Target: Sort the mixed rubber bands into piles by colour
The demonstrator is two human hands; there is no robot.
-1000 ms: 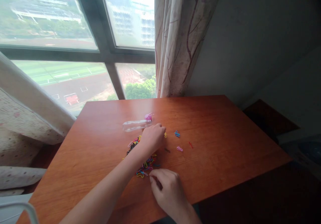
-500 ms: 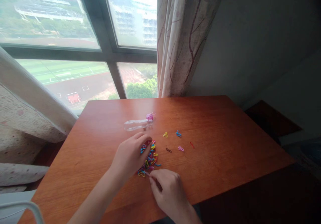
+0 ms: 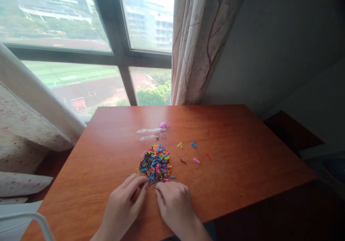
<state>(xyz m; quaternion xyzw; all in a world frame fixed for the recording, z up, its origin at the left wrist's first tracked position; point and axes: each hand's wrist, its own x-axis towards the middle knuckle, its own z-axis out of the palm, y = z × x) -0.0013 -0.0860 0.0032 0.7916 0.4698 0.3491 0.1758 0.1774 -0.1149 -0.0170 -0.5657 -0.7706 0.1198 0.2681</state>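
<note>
A heap of small coloured rubber bands (image 3: 156, 163) lies on the wooden table, mixing black, blue, yellow, pink and red. At its near left edge is my left hand (image 3: 125, 199), thumb and forefinger tips brought together in a pinch; whatever is between them is too small to make out. My right hand (image 3: 175, 201) rests just below the heap with its fingers curled in and pressed together, hiding anything they hold. Right of the heap lie separate bands: yellow (image 3: 179, 145), blue (image 3: 193, 144), dark brown (image 3: 183, 161), pink (image 3: 196, 160) and red (image 3: 208, 157).
Behind the heap, a clear plastic container (image 3: 151, 134) lies on its side, a pink piece (image 3: 163, 125) at its right end. The table (image 3: 229, 133) reaches back to a window and curtain (image 3: 188, 72). A pale curved bar (image 3: 40, 221) stands at lower left.
My left hand has pulled back from over the heap toward me, uncovering the bands beneath it. My right hand stays near the heap's lower edge; the pale band at its fingertips no longer shows.
</note>
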